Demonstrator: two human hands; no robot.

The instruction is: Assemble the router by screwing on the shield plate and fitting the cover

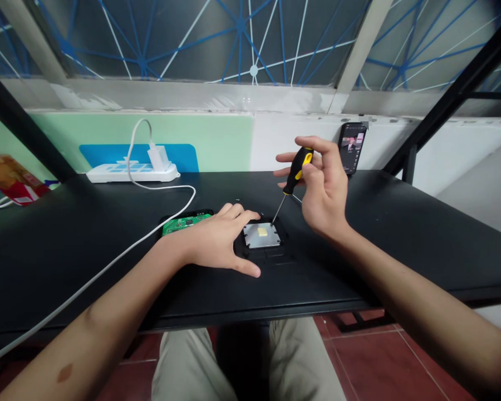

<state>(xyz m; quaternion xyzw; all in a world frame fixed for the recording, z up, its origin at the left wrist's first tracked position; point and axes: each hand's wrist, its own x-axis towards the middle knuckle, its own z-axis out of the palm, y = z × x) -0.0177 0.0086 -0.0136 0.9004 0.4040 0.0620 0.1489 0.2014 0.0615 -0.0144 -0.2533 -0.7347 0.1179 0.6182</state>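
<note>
A black device [271, 257] lies on the black desk [401, 234], with a grey metal plate [262, 235] bearing a small yellow patch set in it. A green circuit board [180, 224] shows at its left end. My left hand [219, 239] rests flat on the device, fingers spread, thumb along the plate's near-left side. My right hand [323, 186] is closed round a black and yellow screwdriver [291, 181], held tilted. Its tip touches the plate's far right corner.
A white power strip [131, 171] with a charger plugged in sits at the back left; its white cable [108, 267] runs across the desk towards me. A phone [352, 147] with a lit screen leans on the back wall. A red and yellow packet [8, 179] lies far left.
</note>
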